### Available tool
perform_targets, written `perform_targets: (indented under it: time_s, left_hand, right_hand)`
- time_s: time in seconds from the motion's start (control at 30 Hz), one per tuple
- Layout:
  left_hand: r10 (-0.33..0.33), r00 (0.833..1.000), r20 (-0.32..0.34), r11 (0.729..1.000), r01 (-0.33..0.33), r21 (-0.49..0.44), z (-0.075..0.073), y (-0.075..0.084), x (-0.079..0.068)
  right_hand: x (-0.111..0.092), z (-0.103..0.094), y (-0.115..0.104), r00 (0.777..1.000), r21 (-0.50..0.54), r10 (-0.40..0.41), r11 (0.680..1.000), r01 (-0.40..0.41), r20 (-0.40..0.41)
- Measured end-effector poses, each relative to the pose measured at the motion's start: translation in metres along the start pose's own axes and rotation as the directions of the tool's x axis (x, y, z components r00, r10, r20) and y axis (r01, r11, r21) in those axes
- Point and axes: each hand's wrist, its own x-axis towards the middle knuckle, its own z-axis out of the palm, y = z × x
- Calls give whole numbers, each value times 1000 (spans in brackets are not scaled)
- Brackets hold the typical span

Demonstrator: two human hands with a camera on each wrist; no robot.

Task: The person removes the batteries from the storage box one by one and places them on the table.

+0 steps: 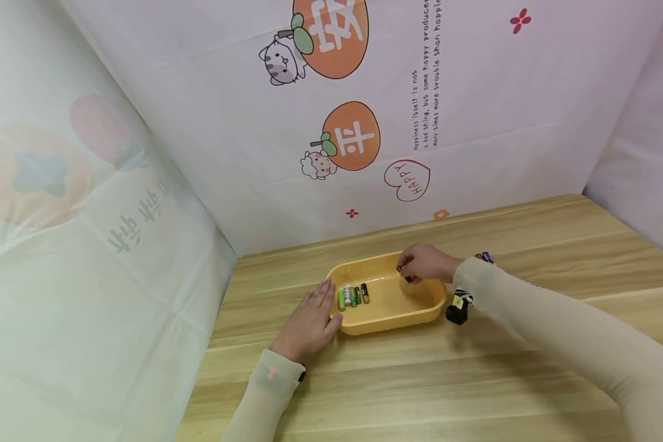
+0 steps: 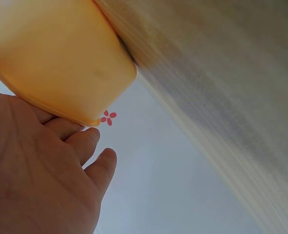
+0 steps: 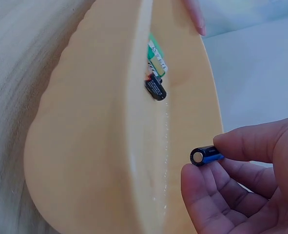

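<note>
A yellow plastic tray (image 1: 387,323) rests on the table, with several batteries side by side in its left part, among them a green battery (image 1: 341,300) and a black-and-gold battery (image 1: 365,293). My left hand (image 1: 309,319) rests against the tray's left end, its fingers (image 2: 92,139) extended along the rim. Over the tray's right part, my right hand (image 1: 426,263) pinches a black-and-blue battery (image 3: 206,155) between thumb and fingertips. One flat end of that battery faces the right wrist camera. The row of batteries lies beyond it in that view.
More batteries (image 1: 486,257) lie on the wooden table (image 1: 409,387) right of the tray, partly behind the right sleeve. A black wrist camera (image 1: 457,312) hangs under the right wrist. Printed white cloth (image 1: 243,141) stands behind the table and at both sides.
</note>
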Motion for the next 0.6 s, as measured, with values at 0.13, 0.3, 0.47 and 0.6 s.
perform_targets:
  time_s: [0.13, 0.3, 0.47, 0.6]
  left_hand:
    - [4, 1000, -1, 1000, -4, 0, 0, 0, 0]
    - [-3, 1000, -3, 1000, 3, -10, 1, -1, 1]
    - [-9, 1000, -4, 1000, 9, -10, 2, -1, 1]
    - [-11, 1000, -1, 1000, 11, -6, 2, -1, 1]
  right_hand:
    - [-2, -5, -1, 1000, -14, -1, 1000, 1, -5]
    - [-6, -10, -5, 1000, -16, 0, 1000, 0, -16]
    - [-10, -14, -5, 1000, 1, -5, 1000, 5, -14]
    - [-10, -18, -2, 1000, 0, -4, 1000, 4, -14]
